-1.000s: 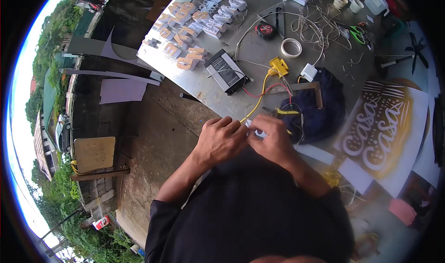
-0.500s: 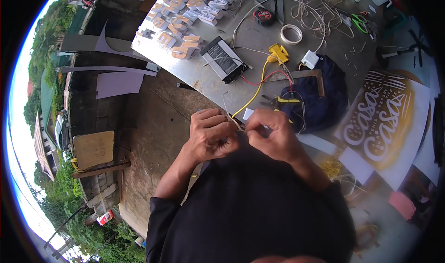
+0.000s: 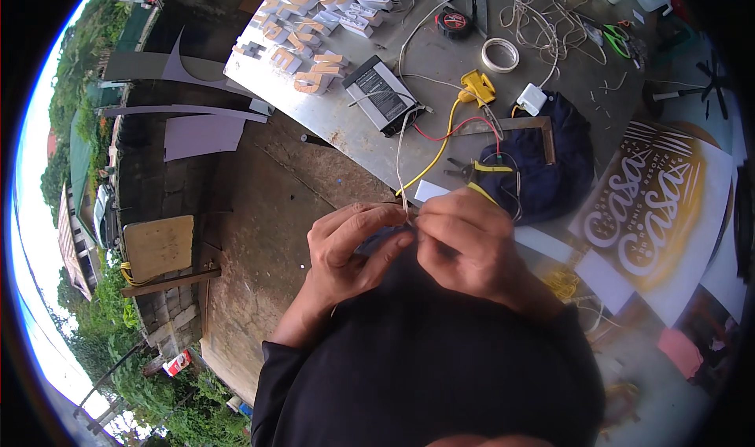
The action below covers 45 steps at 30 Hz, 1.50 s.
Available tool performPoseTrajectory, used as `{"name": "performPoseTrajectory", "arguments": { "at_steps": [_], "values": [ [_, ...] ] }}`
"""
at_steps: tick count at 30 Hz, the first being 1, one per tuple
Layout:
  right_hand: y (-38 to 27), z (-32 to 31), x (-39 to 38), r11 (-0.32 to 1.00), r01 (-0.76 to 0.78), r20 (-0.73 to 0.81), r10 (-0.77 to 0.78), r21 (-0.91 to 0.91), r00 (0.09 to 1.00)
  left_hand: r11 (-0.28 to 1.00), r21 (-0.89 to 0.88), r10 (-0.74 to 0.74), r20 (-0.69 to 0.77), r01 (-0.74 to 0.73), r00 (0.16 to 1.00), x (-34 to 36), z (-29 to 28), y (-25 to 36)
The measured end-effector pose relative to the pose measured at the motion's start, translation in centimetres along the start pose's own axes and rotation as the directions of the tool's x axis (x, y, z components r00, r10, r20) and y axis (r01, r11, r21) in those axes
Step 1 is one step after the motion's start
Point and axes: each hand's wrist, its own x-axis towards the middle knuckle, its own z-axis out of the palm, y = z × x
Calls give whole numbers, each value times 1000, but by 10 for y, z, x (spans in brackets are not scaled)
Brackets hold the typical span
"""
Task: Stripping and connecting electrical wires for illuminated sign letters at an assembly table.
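Note:
Close together in front of my body, both hands pinch a thin whitish wire [image 3: 401, 160]. Thumb and forefinger of my left hand [image 3: 350, 246] close on it near its end. My right hand [image 3: 466, 242] grips it just beside, its fingertips almost touching the left ones. From my fingers the wire runs up over the table edge to the black and silver power supply box [image 3: 381, 93]. What exactly lies between the fingertips is too small to make out. Pliers with yellow handles [image 3: 484, 168] lie beyond my right hand, by a dark blue cloth [image 3: 539, 171].
On the metal table [image 3: 346, 136] stand several small block letters [image 3: 314, 73]. A yellow clamp [image 3: 477, 87], a tape roll [image 3: 499, 55], a tape measure [image 3: 454, 24], tangled wires [image 3: 543, 22], green-handled scissors [image 3: 617, 40] and a metal square [image 3: 548, 140] lie about. A lettered stencil sheet [image 3: 653, 211] is at right.
My left hand has shifted slightly left and down, its thumb now stretched toward the right fingertips. The right fingers have turned inward. The wire now stands straighter above my hands.

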Motion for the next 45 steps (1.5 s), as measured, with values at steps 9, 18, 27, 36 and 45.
{"name": "performPoseTrajectory", "arguments": {
  "at_steps": [9,18,27,36,45],
  "values": [
    [-13,-8,2,986,32,90,-18,-162,996,1000,20,25,-64,-24,998,-6,13,5],
    [-13,-11,-1,939,97,167,-43,-329,985,995,77,76,-97,-68,992,-4,22,7],
    [-11,-16,-2,915,192,232,-113,-356,966,910,409,22,124,-71,992,3,5,28],
    [-14,-21,3,935,270,204,-225,-231,953,966,232,94,114,-119,989,11,-2,32],
    [-11,-8,-1,972,198,121,-183,-126,976,989,129,64,36,-68,997,8,-1,29]
  ]
}}
